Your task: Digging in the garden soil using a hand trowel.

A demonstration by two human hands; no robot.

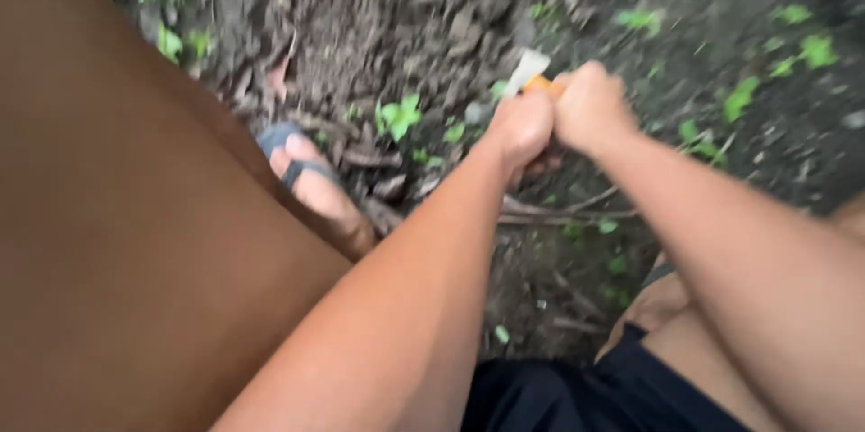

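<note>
Orange-handled tool [539, 81], its pale blade blurred, sits clasped in both fists above dark, clumpy soil [405, 18]. Left hand [521, 126] and right hand [590, 108] touch, wrapped tight around the handle. Green seedlings [397, 115] and twigs dot the ground. A sandalled foot [306, 181] rests nearby. The bent knee hides the left side.

Both bare arms reach forward from the near edge and meet at the far middle. The left hand [521, 126] and the right hand [590, 108] are closed into fists, touching side by side, knuckles up. The left forearm runs up from near left, the right from near right.
</note>
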